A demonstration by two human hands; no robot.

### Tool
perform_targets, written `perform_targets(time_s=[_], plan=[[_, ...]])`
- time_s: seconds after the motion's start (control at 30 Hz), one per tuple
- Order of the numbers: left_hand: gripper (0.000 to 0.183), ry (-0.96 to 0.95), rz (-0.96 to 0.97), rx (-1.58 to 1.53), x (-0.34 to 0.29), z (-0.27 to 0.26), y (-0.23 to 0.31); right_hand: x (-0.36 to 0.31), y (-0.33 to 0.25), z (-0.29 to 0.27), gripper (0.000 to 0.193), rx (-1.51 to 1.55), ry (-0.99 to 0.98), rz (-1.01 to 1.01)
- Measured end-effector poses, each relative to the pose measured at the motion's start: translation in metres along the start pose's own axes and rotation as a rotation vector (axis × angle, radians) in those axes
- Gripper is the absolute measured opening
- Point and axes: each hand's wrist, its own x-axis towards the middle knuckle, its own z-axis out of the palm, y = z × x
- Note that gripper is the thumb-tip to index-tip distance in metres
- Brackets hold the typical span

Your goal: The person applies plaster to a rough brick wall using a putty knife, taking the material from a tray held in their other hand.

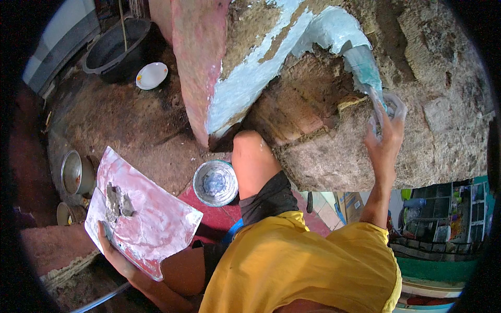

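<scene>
Right arm: extended forward from the shoulder, elbow only slightly bent, forearm rising toward the rough wall (449, 125). The right hand (387, 121) is closed around the lower end of a scraper (365, 70), with the fingers bent and pointing away from the body. White smears cover the fingers. The grip end of the scraper is largely hidden by the hand. Its blade, coated pale blue-green, slants up and to the left, its far end at the edge of a band of white plaster (245, 83) on the wall. The exact contact along that edge cannot be told.

Left arm: held low at the person's left, forearm angled outward and up. The left hand (112, 253) grips the near left margin of a board (162, 216); one digit lies on the upper face, and the remaining fingers are hidden. The board is tilted, pinkish and streaked white, with a grey lump (119, 202) on its upper left part.

A round bowl (215, 182), smeared white inside, stands just beside the bent knee (253, 151), between board and wall. Farther off at the upper left are a white plate (152, 76) and a black basin (117, 52), near each other. A metal pot (73, 172) sits left of the board.
</scene>
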Motion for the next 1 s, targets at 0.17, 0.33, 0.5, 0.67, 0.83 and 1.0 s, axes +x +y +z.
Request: perform_targets(time_s=[0.17,0.33,0.5,0.67,0.83,1.0], plan=[[0.041,0.013,-0.175,-0.054,-0.004,0.019,0.008,-0.005,0.0,-0.004,0.053,0.058,0.035,-0.032],[0.051,-0.132,-0.185,-0.16,-0.008,0.018,0.008,0.009,-0.005,0.005,0.058,0.064,0.016,-0.068],[0.043,-0.039,-0.307,-0.218,-0.022,0.032,0.023,0.008,-0.001,0.011,0.057,0.012,0.01,-0.07],[0.041,-0.002,-0.321,-0.272,-0.025,0.034,0.025,-0.004,0.005,-0.008,0.054,0.015,0.018,-0.012],[0.044,-0.087,-0.313,-0.266,-0.021,0.027,0.02,-0.002,0.005,-0.006,0.056,0.04,0.006,-0.068],[0.047,-0.234,-0.317,-0.352,-0.018,0.014,0.012,0.011,-0.003,-0.003,0.061,-0.064,-0.01,-0.171]])
